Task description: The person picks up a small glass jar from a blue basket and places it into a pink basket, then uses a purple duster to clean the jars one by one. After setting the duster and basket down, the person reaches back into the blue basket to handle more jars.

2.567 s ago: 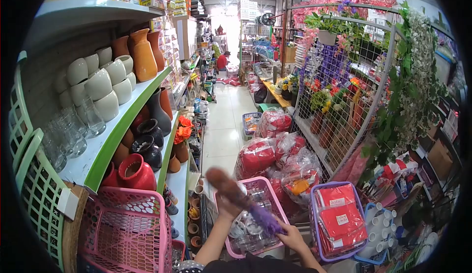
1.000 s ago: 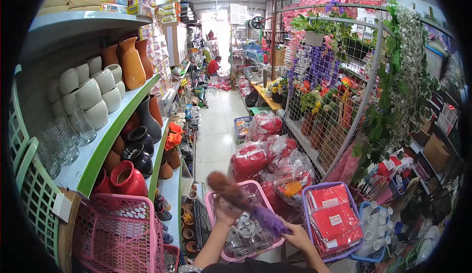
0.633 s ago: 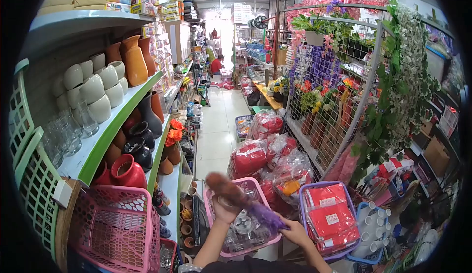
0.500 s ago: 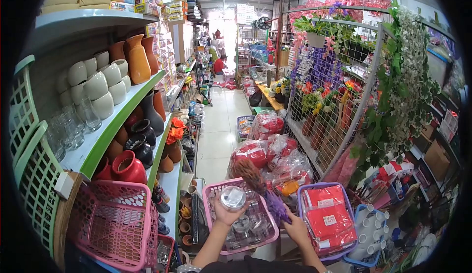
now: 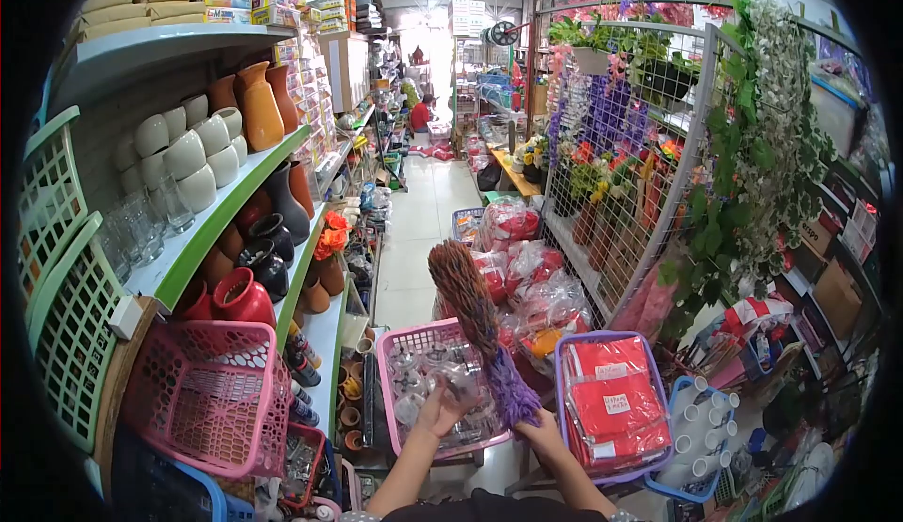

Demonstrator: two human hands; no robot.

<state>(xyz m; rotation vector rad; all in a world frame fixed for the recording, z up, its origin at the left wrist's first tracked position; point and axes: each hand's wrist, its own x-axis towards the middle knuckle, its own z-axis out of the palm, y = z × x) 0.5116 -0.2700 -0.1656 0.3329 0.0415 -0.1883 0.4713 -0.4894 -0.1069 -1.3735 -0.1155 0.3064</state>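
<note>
My right hand [image 5: 538, 430] is closed round the purple end of a feather duster [image 5: 467, 296], whose brown, bushy end points up and to the left. Over a pink basket [image 5: 388, 416] of clear glass jars [image 5: 407, 383], my left hand [image 5: 439, 413] holds a clear glass jar [image 5: 461, 379] at its fingertips. The duster's purple part passes in front of the basket's right side, close to that jar. Part of the held jar blends with the glass behind it.
An empty pink basket [image 5: 203, 395] stands at the left, below shelves of pots. At the right are a purple basket [image 5: 562, 400] of red packets and a blue basket [image 5: 677, 498] of white cups. Bagged red goods lie ahead. A person [image 5: 420, 116] is far back.
My left hand has tilted the jar and brought it lower and right. The duster has swung more upright and left. The view has shifted slightly.
</note>
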